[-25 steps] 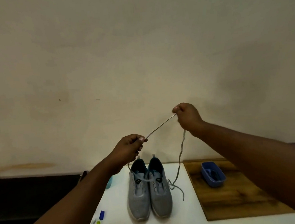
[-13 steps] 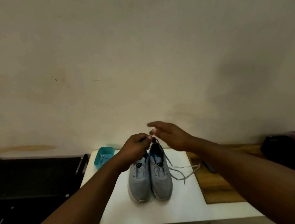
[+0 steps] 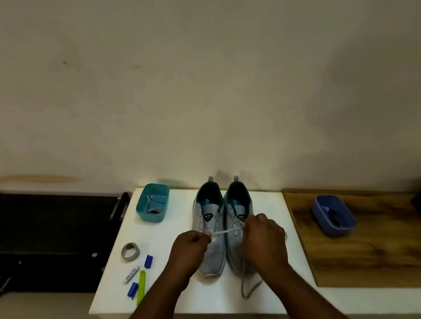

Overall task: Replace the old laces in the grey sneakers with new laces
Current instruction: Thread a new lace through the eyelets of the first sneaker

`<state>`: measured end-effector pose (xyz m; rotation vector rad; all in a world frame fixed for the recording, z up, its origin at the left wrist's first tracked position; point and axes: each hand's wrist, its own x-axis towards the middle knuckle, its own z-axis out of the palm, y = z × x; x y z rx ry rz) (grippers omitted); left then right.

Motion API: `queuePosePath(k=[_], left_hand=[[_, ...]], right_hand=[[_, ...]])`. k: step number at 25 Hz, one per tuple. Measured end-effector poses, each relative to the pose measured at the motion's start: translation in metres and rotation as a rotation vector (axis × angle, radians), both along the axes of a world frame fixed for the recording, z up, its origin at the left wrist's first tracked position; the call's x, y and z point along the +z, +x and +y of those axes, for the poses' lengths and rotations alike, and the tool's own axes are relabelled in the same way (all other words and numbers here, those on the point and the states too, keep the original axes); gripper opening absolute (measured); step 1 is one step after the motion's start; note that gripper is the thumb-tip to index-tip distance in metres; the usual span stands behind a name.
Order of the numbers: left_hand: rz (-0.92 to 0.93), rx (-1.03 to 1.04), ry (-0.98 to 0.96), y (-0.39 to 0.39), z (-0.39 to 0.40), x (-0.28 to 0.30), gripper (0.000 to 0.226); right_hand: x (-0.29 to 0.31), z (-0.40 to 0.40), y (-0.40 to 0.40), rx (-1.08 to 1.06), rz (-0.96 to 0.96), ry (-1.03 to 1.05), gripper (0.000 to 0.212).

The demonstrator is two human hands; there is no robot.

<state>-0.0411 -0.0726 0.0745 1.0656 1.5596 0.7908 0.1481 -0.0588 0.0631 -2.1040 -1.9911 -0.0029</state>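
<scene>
Two grey sneakers stand side by side on the white table [image 3: 164, 285], toes toward me: the left sneaker [image 3: 211, 235] and the right sneaker [image 3: 237, 213]. A pale grey lace [image 3: 227, 231] runs taut between my hands above the shoes. My left hand [image 3: 190, 250] pinches one end of it over the left sneaker. My right hand [image 3: 263, 236] pinches the other part over the right sneaker. More lace [image 3: 248, 287] trails down onto the table in front of the right shoe.
A teal tub [image 3: 153, 202] holding a lace sits at the back left. A blue tub [image 3: 334, 214] sits on the wooden board [image 3: 378, 259] at the right. A tape roll [image 3: 130, 251], a green stick [image 3: 141, 287], blue caps and a small tube lie front left. A black rack stands left of the table.
Both hands came down from in front of the wall to just above the sneakers. My right hand, open half a second ago, now pinches the lace. The view tilted down.
</scene>
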Motion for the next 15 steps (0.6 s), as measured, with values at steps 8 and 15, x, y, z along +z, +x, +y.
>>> queuePosePath(k=[8, 15], left_hand=[[-0.011, -0.073, 0.065, 0.001, 0.028, -0.042, 0.031], [-0.178, -0.061, -0.034, -0.013, 0.038, -0.057, 0.025]], right_hand=[[-0.055, 0.007, -0.028, 0.365, 0.809, -0.114, 0.024], [-0.064, 0.020, -0.020, 0.306, 0.756, -0.142, 0.028]])
